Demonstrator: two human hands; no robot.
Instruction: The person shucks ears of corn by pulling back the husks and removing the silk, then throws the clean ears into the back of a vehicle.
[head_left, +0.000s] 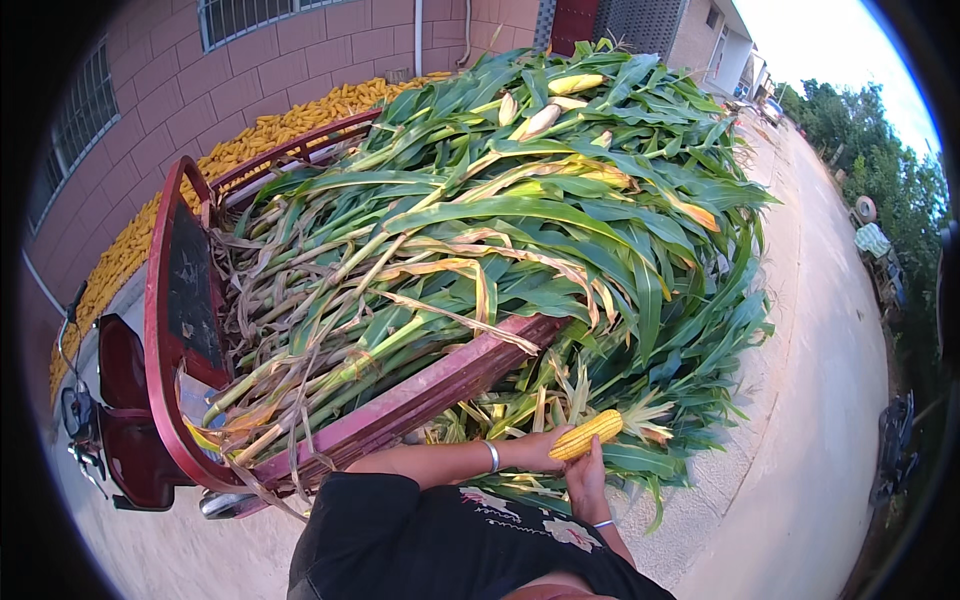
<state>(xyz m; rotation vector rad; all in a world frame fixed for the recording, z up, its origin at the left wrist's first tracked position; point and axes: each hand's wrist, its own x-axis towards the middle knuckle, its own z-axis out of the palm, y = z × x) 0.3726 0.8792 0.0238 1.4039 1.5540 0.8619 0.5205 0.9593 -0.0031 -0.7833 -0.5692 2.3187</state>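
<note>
A bare yellow ear of corn (587, 435) is held in front of my body, its husk (646, 418) peeled back and spread at the far end. My left hand (541, 450) grips the ear's near end, and my right hand (587, 480) closes around its underside. Just beyond my hands, cut corn stalks (420, 300) with green and dried leaves overfill the red cargo bed (420, 397) of a three-wheeled vehicle. Several ears, among them a pale husked one (541, 120), lie on top of the pile. Loose husks (480, 420) lie below the bed's side.
Bare yellow corn cobs (300, 124) are heaped along a pink block wall (217, 82) behind the vehicle. The vehicle's dark red seat (131, 442) and handlebar (73, 311) stand at left. A concrete road (810, 375) runs along the right, past trees and a parked cart (877, 247).
</note>
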